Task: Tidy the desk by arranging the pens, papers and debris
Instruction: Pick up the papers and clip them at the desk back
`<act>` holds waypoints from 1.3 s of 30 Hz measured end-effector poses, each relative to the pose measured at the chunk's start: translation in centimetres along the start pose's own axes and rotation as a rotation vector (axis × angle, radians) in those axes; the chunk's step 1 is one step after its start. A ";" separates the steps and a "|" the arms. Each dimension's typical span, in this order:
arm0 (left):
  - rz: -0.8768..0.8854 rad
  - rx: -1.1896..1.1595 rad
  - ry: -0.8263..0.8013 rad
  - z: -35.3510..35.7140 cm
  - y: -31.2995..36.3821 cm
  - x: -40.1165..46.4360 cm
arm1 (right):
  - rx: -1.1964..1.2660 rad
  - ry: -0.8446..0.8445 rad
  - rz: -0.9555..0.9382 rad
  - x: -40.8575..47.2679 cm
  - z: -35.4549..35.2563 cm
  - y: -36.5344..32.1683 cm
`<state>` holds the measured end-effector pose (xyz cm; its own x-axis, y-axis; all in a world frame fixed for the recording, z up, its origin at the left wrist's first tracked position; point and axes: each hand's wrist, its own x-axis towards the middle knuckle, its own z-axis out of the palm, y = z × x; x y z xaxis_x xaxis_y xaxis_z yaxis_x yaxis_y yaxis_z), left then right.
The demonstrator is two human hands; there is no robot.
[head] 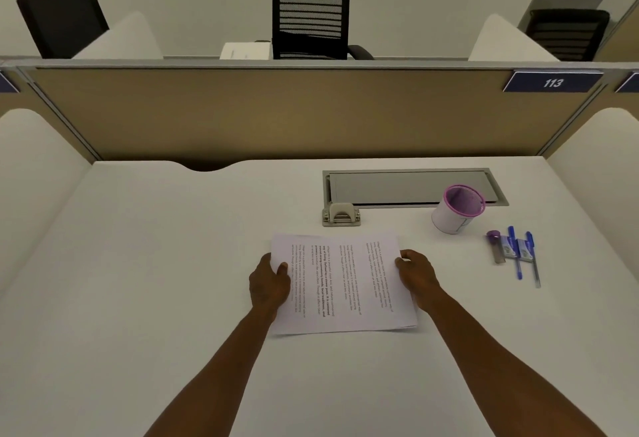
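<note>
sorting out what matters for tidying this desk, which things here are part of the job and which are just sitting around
Part of the job:
- papers, held at both side edges by the left hand and right hand
- two blue pens
- purple-rimmed pen cup
- small purple-capped item beside the pens

Just lying about:
- hole punch
- desk cable hatch
- number plate 113
- chairs beyond the partition

Desk [138,263]: white. Papers [342,284]: white, black printed text in lines. Pen holder [456,210]: white body, purple rim, purple mesh interior. 2 pens [518,263]: blue. Partition panel [276,111]: tan. Number plate [552,82]: dark blue, white "113". Office chair [311,14]: black, striped mesh back.
</note>
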<state>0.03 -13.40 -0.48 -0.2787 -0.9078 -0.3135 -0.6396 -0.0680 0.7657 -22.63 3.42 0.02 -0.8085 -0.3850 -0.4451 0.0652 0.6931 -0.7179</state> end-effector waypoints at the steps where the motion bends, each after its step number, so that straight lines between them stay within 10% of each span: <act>1: 0.019 0.038 0.038 0.4 0.0 -0.1 | -0.031 0.026 -0.014 0.0 0.2 0.1; 10: 0.055 -0.125 0.288 1.0 0.2 -0.5 | -0.007 0.165 -0.085 0.6 0.8 -0.1; 39: -0.076 -0.195 0.173 1.4 2.0 2.4 | 0.130 0.120 0.028 4.8 -0.3 -1.0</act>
<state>-2.95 -15.18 -0.47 -0.0974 -0.9532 -0.2864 -0.4997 -0.2020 0.8423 -26.72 1.09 -1.24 -0.8688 -0.2854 -0.4045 0.1579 0.6146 -0.7728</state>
